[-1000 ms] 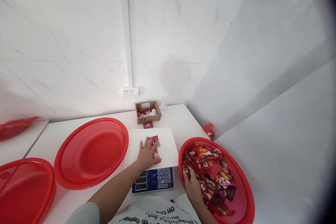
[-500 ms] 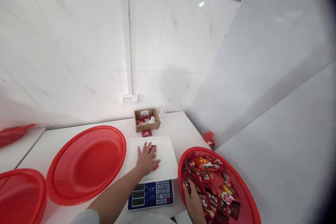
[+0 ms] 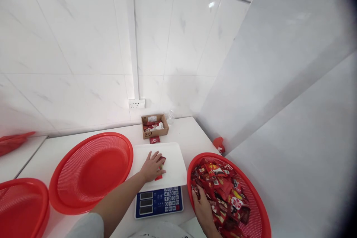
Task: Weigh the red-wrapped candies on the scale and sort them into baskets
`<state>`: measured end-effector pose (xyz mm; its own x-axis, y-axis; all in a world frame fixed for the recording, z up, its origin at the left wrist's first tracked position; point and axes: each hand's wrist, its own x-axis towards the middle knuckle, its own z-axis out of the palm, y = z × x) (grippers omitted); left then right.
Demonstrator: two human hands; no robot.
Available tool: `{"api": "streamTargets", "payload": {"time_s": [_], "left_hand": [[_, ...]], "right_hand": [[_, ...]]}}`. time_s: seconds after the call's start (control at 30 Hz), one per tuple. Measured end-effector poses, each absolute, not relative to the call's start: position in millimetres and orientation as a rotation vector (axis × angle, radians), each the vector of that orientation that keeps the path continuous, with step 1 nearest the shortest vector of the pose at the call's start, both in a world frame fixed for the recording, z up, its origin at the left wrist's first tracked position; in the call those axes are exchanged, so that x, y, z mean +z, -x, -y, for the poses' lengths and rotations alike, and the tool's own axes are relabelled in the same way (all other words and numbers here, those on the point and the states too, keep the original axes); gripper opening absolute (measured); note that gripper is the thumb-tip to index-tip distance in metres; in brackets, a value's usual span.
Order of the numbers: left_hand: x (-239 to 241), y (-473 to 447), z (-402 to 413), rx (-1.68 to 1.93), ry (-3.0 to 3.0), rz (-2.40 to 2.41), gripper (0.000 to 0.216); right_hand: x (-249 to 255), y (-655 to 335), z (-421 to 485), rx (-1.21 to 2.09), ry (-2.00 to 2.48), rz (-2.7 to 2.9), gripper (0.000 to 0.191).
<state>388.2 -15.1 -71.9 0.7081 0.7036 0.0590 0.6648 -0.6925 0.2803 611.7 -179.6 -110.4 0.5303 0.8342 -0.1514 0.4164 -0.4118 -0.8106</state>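
Note:
My left hand (image 3: 151, 167) lies over the white tray (image 3: 175, 160) of a digital scale, fingers spread and palm down. Beneath it, a red snack packet (image 3: 160, 173) is partly hidden. To the right, my right hand (image 3: 203, 205) reaches into a red basket (image 3: 266, 217) heaped with red snack packets (image 3: 223, 189). Its fingers curl around a dark red packet (image 3: 196, 192) near the basket's left rim. The scale's blue keypad panel (image 3: 159, 203) shows between my two arms.
Behind the scale stand a small cardboard box (image 3: 156, 133) with packets inside, a single red packet (image 3: 154, 140) and a clear plastic container (image 3: 170, 117). On the left are a large red basket (image 3: 129, 156) and another red basket (image 3: 41, 189). A wall socket (image 3: 136, 104) is above the table.
My left hand has drawn slightly left on the tray, with its fingers a little closer together. My right hand stays in the basket. The whole view has shifted slightly.

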Motion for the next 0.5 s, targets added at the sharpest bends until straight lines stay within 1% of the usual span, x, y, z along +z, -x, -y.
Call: {"api": "streamTargets", "payload": {"time_s": [0.17,0.27,0.37,0.5], "left_hand": [[-76.3,-391.5,35.7,0.367,-2.701,-1.296,0.046],[-73.2,-383.5,48.0,0.401,-2.69,-1.388,0.046],[-63.9,-359.0,53.2,0.419,-2.609,-1.541,0.049],[-54.9,-306.6,57.5,0.334,-2.391,-1.825,0.052]], "right_hand": [[-111.7,-614.3,179.0,0.748,2.013,0.975,0.061],[-115.5,-622.5,178.4,0.847,2.022,0.935,0.06],[-121.4,-633.7,179.1,0.966,2.028,0.918,0.059],[-128.3,-644.0,181.0,1.013,2.027,0.92,0.057]]}}
